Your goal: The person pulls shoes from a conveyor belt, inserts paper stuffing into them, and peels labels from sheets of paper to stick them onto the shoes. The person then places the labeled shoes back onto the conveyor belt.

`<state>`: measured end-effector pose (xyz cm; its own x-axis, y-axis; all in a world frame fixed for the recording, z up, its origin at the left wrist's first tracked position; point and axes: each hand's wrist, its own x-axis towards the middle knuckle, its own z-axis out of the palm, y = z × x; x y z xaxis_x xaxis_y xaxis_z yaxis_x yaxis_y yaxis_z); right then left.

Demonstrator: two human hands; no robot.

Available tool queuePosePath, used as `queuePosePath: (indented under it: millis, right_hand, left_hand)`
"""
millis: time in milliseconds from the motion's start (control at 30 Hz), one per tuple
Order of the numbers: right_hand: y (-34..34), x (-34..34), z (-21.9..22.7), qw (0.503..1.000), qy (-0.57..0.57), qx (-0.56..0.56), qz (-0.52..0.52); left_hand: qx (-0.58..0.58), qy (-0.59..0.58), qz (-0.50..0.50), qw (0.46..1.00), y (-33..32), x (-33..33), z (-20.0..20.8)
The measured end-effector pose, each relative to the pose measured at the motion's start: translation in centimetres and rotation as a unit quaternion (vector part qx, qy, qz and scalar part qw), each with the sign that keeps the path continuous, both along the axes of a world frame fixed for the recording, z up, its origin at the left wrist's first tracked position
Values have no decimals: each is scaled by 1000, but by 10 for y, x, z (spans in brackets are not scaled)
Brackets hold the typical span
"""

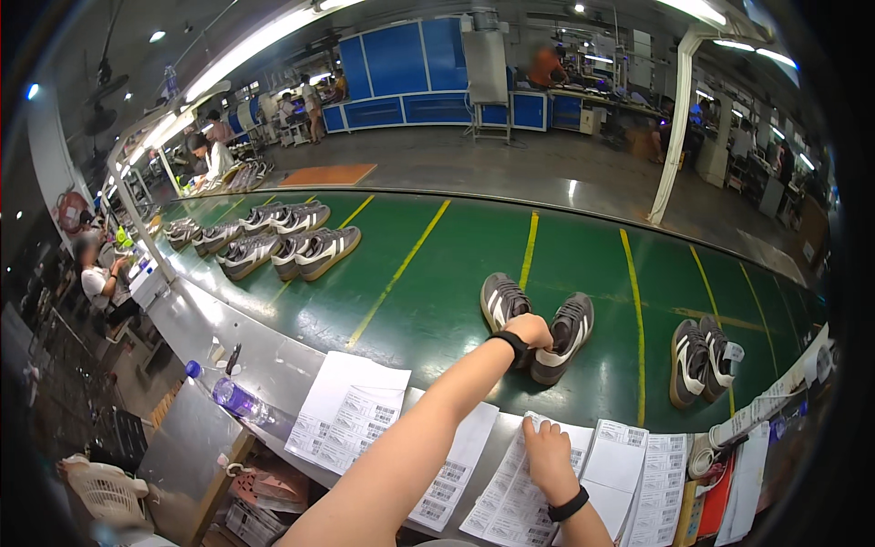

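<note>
A pair of dark grey sneakers with white stripes and gum soles stands on the green conveyor belt (419, 283) in front of me. My left hand (529, 332) reaches between the two, its fingers closed at the collar of the right sneaker (572, 333); the left sneaker (503, 299) sits beside it, partly behind the hand. Below, my right hand (550, 456) rests on a sheet of barcode labels (501, 497), fingertips curled together at its top edge on a small white label. The fingers partly hide what they pinch.
Several matching sneakers (314, 251) stand at the belt's far left, another pair (700, 360) at the right. More label sheets (351, 410) line the metal ledge. A bottle with a blue cap (239, 398) lies at left. A white post (676, 128) rises behind the belt. People work farther off.
</note>
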<state>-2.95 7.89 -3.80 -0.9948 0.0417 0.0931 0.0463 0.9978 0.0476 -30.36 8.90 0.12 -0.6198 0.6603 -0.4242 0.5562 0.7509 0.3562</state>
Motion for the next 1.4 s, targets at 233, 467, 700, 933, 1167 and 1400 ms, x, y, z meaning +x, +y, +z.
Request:
queuePosePath:
  millis: [233,467,700,933,1167,1400]
  right_hand:
    - [0,8,19,997,-32,-62,24]
    - [-6,8,14,999,-13,-37,9]
    - [-11,3,6,999,-17,-35,6]
    - [-11,6,8,999,-14,-30,5]
    - [-16,-8,-4,999,-23,-30,17]
    - [1,6,15,997,-34,-75,7]
  left_hand:
    - [-169,85,-94,977,-19,-22,10]
    - [75,103,-138,982,-104,-42,-17]
    - [-22,210,-215,953,-116,-31,0]
    - [17,258,-168,951,-131,-42,-11]
    - [161,336,-57,926,-138,-38,-60]
    - [151,306,5,940,-103,-15,-57]
